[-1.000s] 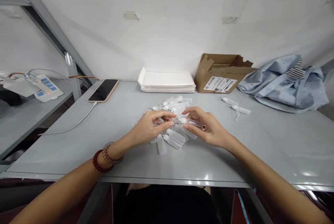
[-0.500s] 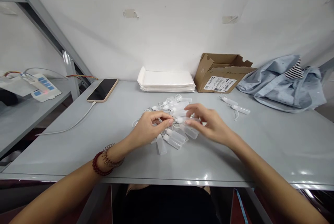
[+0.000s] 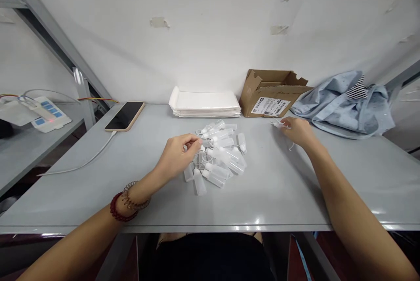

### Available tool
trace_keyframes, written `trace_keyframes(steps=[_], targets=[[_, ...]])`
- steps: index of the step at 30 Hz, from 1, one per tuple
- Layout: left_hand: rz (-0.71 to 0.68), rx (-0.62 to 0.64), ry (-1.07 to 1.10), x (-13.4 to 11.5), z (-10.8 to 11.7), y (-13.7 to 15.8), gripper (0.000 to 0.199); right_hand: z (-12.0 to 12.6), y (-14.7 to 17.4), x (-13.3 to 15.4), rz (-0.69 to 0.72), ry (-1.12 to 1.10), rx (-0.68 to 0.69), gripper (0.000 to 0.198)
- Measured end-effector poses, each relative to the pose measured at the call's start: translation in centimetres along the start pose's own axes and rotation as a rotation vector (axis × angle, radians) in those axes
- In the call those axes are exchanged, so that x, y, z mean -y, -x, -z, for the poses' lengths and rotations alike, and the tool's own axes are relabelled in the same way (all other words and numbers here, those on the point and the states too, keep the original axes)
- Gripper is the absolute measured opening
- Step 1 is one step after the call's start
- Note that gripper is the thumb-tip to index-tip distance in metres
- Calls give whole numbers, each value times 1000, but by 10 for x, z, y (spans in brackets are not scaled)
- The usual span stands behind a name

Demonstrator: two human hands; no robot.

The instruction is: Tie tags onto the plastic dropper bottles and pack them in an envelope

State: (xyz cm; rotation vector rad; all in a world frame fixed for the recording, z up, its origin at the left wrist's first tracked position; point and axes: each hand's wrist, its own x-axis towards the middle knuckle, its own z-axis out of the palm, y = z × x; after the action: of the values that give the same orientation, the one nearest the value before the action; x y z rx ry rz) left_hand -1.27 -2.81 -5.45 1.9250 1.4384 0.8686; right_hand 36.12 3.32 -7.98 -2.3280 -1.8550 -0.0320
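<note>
Small translucent plastic bottles with white caps lie in a loose pile, thin white loops among them. At the pile's left side is my left hand, thumb and fingertips pinched together. Whatever it pinches is too small to make out. My right hand reaches to the right, well apart from the pile, its fingers curled round a small bottle at the tabletop. The hand hides most of this bottle and the spot around it; a thin white strip shows below.
White envelopes are stacked against the wall, beside an open cardboard box. A light blue cloth bag lies at the right. A phone with a white cable rests on the left of the grey table.
My right hand has left the pile and moved right to the separate bottles. My left hand has shifted slightly left and remains pinched. One bottle now lies at the pile's right edge.
</note>
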Motion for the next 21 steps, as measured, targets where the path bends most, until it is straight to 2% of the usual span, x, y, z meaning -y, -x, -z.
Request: trace_keyframes(steps=[4,6,10,12,13,14,16,19,21], targets=[[-29,-20,17,1,-2,1,25,-7,-2,5,50,-7,-12,24],[-37,-38,11,1,-2,2,24,-8,-2,11,86,-27,-58,21],[-75,-65,5,0,-3,3,23,-1,8,31,150,-99,-185,31],[-96,-77,20,-2,-4,4,22,8,21,47,188,-201,-240,32],[-106,-81,29,-2,-5,5,22,13,30,57,205,-400,-259,30],[-115,-80,36,-3,-6,6,22,18,39,67,227,-623,-220,29],[-130,-66,46,-4,-8,7,21,26,59,87,250,-1002,-46,26],[-140,-24,86,-5,-10,9,22,33,84,110,273,-1290,203,22],[-140,2,145,-6,-10,10,27,32,94,118,293,-1376,353,22]])
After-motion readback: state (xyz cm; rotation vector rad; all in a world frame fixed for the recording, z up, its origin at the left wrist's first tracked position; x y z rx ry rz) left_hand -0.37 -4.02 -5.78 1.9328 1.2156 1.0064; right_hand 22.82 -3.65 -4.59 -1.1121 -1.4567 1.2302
